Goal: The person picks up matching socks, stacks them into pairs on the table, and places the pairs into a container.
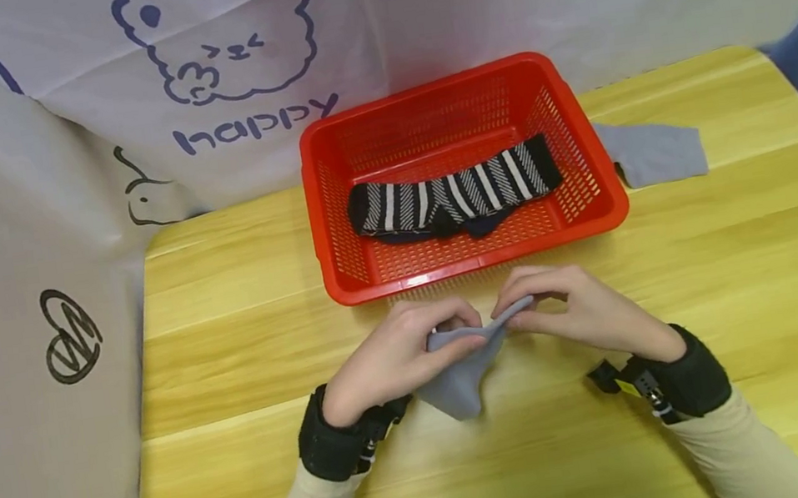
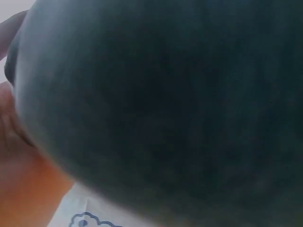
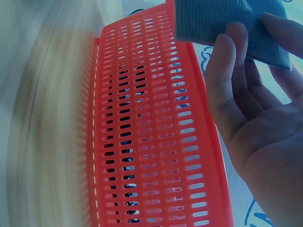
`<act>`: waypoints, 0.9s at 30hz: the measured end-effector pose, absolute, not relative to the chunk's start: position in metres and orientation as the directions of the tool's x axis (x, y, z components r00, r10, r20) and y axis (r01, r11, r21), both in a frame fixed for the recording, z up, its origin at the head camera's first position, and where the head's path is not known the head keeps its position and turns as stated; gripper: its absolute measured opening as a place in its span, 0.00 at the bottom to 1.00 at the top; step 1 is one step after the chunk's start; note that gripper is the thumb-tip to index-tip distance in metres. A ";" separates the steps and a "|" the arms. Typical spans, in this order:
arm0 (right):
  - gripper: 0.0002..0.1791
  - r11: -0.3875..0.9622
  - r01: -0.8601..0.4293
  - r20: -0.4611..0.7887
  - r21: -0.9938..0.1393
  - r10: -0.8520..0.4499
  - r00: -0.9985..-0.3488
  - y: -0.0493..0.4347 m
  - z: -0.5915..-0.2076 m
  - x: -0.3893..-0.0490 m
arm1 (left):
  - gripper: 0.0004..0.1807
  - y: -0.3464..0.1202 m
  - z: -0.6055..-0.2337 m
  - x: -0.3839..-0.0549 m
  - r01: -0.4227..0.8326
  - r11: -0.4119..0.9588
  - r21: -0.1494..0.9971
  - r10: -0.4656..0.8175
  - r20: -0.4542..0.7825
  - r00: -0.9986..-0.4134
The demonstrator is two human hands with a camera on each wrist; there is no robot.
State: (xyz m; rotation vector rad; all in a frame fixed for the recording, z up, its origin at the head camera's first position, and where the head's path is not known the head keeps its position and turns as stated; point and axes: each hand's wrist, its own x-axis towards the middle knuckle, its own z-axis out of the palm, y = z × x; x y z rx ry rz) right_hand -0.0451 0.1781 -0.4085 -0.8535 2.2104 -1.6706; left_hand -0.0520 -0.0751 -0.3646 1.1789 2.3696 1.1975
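A grey sock (image 1: 464,375) hangs between both hands in front of the basket, its lower end drooping toward the table. My left hand (image 1: 405,349) pinches it by the upper edge, thumb on the near side. At the other end of that edge, my right hand (image 1: 580,305) pinches the fabric between thumb and fingers. In the right wrist view the ribbed sock cuff (image 3: 222,28) shows between the thumb and fingertips. Blurred sock fabric (image 2: 156,109) fills most of the left wrist view and hides the left fingertips.
Just beyond the hands stands a red plastic basket (image 1: 476,262) holding black-and-white striped socks (image 1: 456,195) with something dark blue beneath. Another grey sock (image 1: 662,151) lies on the wooden table (image 1: 228,330) right of the basket. A printed white cloth (image 1: 413,11) hangs behind.
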 end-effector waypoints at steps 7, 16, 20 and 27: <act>0.11 0.200 -0.285 0.125 -0.937 -0.570 -0.812 0.188 -0.404 -0.044 | 0.07 -0.076 -0.379 -0.064 0.423 0.264 0.867 0.810 0.039 -0.585; 0.19 0.077 -0.384 0.265 -0.920 -0.599 -0.755 0.197 -0.402 -0.043 | 0.16 -0.065 -0.406 -0.071 0.164 0.347 0.923 0.795 -0.197 -0.573; 0.20 0.027 -0.426 0.326 -0.904 -0.600 -0.730 0.197 -0.401 -0.043 | 0.26 -0.056 -0.422 -0.073 0.293 0.490 0.821 0.752 -0.227 -0.619; 0.14 0.137 -0.335 0.224 -0.932 -0.510 -0.830 0.199 -0.396 -0.044 | 0.06 -0.053 -0.445 -0.081 0.293 0.311 0.904 0.836 -0.114 -0.537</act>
